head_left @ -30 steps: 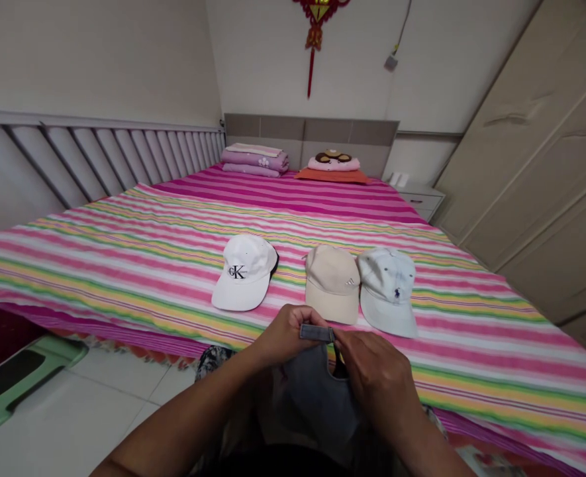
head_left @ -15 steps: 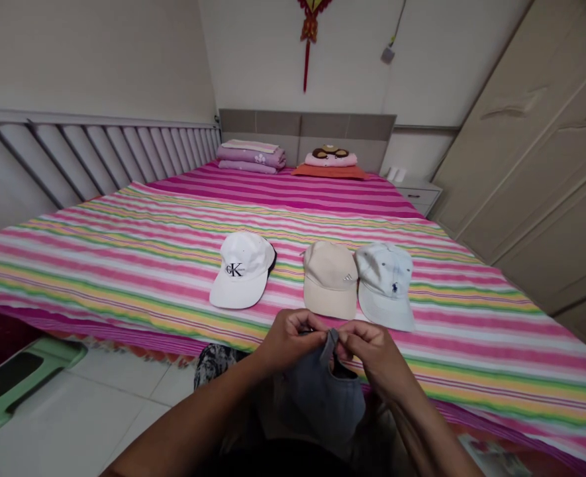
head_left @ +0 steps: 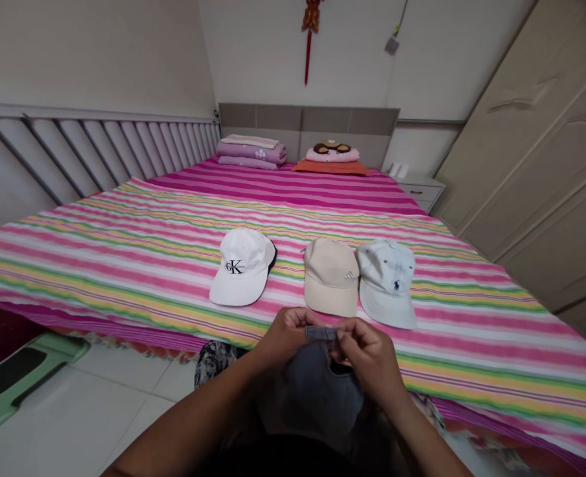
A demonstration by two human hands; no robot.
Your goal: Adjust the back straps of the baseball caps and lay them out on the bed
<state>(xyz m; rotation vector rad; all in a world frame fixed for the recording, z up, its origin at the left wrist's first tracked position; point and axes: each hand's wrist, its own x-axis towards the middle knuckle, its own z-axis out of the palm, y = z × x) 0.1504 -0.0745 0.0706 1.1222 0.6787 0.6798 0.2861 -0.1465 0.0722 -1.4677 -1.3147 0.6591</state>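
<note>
A dark grey-blue cap [head_left: 317, 387] is held low over my lap, its back strap turned up toward me. My left hand [head_left: 285, 334] pinches the left end of that strap [head_left: 321, 333]. At the strap's other end my right hand [head_left: 369, 354] grips with thumb and fingers, beside the cap's rear opening. On the bed just beyond my hands lie a beige cap [head_left: 331, 275] and a pale blue cap [head_left: 387, 281], side by side and touching. A white cap [head_left: 243, 265] with black "CK" letters rests further left, apart from them.
The caps lie on a striped sheet [head_left: 124, 245] over the bed. Folded purple bedding [head_left: 250, 154] and a pink folded pile [head_left: 332, 156] sit by the headboard [head_left: 273, 119]. A green stool [head_left: 24, 371] stands on the floor at left; a wardrobe [head_left: 531, 146] rises at right.
The cap's strap, folded upright between my fingers before, now lies stretched sideways between my hands. My right hand has shifted its hold slightly. The caps on the bed stay in place.
</note>
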